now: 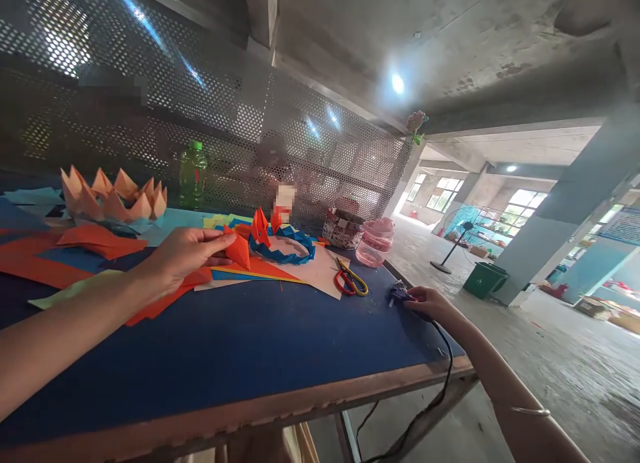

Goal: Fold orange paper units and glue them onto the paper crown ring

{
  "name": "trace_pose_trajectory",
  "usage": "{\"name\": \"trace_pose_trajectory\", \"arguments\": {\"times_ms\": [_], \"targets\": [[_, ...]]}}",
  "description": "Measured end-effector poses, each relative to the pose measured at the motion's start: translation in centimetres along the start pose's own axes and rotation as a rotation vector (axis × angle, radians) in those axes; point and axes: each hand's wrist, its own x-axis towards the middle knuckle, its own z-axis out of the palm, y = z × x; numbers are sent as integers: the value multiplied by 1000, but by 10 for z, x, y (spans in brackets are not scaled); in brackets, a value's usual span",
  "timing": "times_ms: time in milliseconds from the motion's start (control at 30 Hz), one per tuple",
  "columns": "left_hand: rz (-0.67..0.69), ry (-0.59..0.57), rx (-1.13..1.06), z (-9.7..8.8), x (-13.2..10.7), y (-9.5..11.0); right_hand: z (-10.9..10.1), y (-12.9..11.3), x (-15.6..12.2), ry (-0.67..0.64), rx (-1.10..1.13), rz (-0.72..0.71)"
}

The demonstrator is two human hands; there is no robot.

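Note:
Between the thumb and fingers of my left hand (187, 256) is a folded orange paper piece (238, 251), raised over the paper pile. To its right lies a blue folded-paper ring (287, 255), with red-orange folded points (260, 227) standing at its back left. At the table's right end, my right hand (427, 301) is closed around a small dark glue gun (400, 293) with a black cord (447, 376) running down off the edge. Scissors (351, 279) with red and yellow handles rest between the ring and the glue gun.
A peach paper crown (115, 199) and a green bottle (193, 176) stand at the back left. Coloured sheets (95, 239) spread across the left. A woven basket (343, 228) and a pink container (375, 241) sit at the back right, before a perforated metal screen (225, 116).

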Motion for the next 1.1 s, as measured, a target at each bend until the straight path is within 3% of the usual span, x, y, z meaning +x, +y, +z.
{"name": "trace_pose_trajectory", "arguments": {"times_ms": [100, 167, 367, 433, 533, 633, 733, 1100], "targets": [[9, -28, 2, 1, 1, -3, 4, -22, -5, 83, -38, -72], [17, -56, 3, 2, 0, -5, 15, -51, -12, 87, -26, -160], [52, -174, 87, 5, -8, -7, 82, -176, -37, -221, 138, -548], [70, -203, 122, 5, -10, -7, 107, -210, -39, -282, 205, -618], [87, -246, 170, 4, -10, -9, 141, -242, -33, -405, 309, -623], [105, -294, 207, 4, -11, -11, 166, -255, -26, -450, 382, -606], [124, -346, 243, 7, -12, -12, 176, -259, -24, -496, 459, -579], [209, -359, 364, 19, -15, -14, 168, -242, -26, -624, 619, -506]]}}
